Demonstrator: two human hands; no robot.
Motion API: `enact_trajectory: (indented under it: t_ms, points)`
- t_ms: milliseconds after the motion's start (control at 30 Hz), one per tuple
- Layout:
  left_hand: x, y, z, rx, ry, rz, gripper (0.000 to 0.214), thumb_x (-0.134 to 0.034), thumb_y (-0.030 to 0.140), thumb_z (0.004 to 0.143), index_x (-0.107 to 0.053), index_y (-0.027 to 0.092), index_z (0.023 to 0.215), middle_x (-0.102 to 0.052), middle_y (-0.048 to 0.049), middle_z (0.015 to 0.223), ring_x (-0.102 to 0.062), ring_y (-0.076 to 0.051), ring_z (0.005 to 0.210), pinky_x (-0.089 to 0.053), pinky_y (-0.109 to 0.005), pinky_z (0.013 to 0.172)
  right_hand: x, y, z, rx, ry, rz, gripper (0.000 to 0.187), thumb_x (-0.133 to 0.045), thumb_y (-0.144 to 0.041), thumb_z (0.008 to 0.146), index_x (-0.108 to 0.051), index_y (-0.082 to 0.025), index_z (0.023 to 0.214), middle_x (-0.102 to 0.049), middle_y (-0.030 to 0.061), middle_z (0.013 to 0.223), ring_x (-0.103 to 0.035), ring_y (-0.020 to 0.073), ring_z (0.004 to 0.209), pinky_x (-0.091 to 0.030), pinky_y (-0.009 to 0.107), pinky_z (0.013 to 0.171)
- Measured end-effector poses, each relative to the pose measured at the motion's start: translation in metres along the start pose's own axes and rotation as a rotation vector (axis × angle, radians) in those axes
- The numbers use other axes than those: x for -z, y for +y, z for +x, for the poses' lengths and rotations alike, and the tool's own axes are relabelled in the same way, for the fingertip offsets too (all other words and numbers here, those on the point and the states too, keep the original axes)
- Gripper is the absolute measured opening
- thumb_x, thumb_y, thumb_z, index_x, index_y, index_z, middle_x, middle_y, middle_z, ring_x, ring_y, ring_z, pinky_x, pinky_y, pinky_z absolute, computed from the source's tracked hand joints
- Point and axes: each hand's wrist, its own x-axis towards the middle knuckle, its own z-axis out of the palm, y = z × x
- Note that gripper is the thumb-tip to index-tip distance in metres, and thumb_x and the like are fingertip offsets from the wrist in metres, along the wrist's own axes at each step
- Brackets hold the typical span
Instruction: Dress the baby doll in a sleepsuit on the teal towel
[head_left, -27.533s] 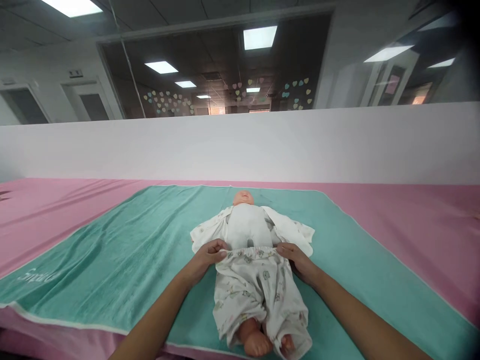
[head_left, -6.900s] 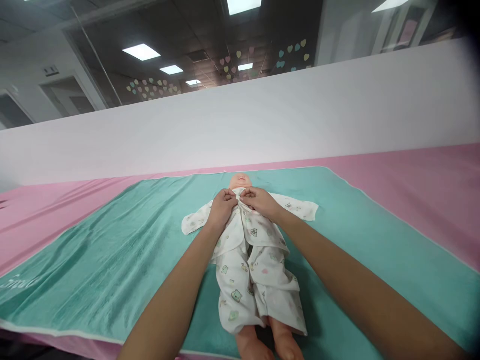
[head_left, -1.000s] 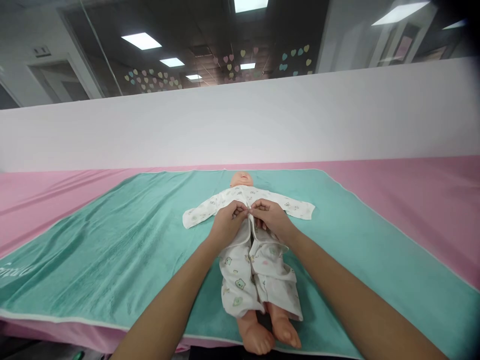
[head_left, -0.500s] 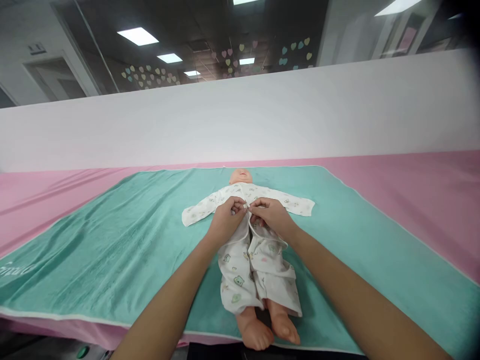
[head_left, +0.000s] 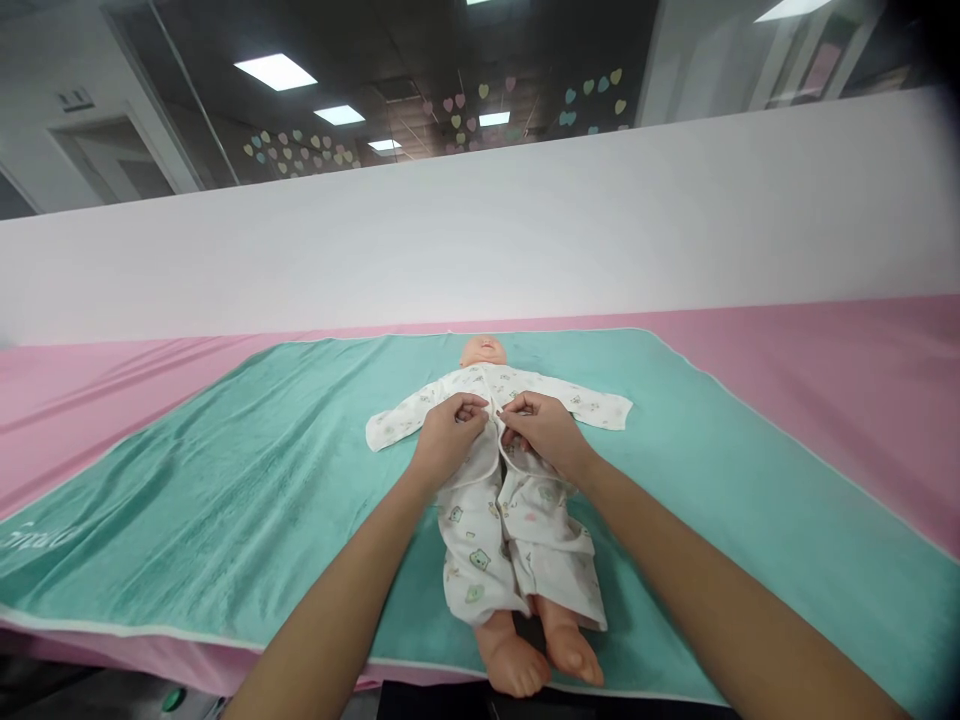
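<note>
A baby doll (head_left: 514, 664) lies on its back, head away from me and bare feet toward me. It wears a white printed long-sleeved top (head_left: 600, 408) with both sleeves spread out, and white trousers (head_left: 480, 560) with green animal prints. At the chest, my left hand (head_left: 452, 432) pinches one front edge of the top. Close beside it, my right hand (head_left: 541, 428) pinches the other front edge. The fingertips nearly meet at the front opening; any fastener between them is too small to make out. Below my hands the front edges part.
Under the doll a teal towel (head_left: 225, 500) with a white border covers a pink sheet (head_left: 825, 380). Behind rises a low white wall (head_left: 480, 250), topped by glass with heart stickers. The near table edge runs just past the doll's feet.
My left fingertips have drawn back slightly from the opening. My right hand keeps its pinch almost in place, and the doll lies as before. The view has shifted a little.
</note>
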Motion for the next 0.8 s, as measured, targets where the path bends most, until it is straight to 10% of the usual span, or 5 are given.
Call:
enact_trajectory:
  t_ms: [800]
  points:
    - [0.009,0.005,-0.001,-0.059,-0.072,0.147,0.018,-0.06,0.038,0.073,-0.064,0.022,0.079,-0.058,-0.0001,0.075,-0.051,-0.013,0.068,-0.041,-0.026,0.062,-0.004,0.006,0.001,0.037,0.042,-0.043,0.008,-0.055,-0.028,0.071,-0.056,-0.02,0.07,-0.062,-0.0004,0.054,-0.052,0.0119,0.045,-0.041,0.022,0.041]
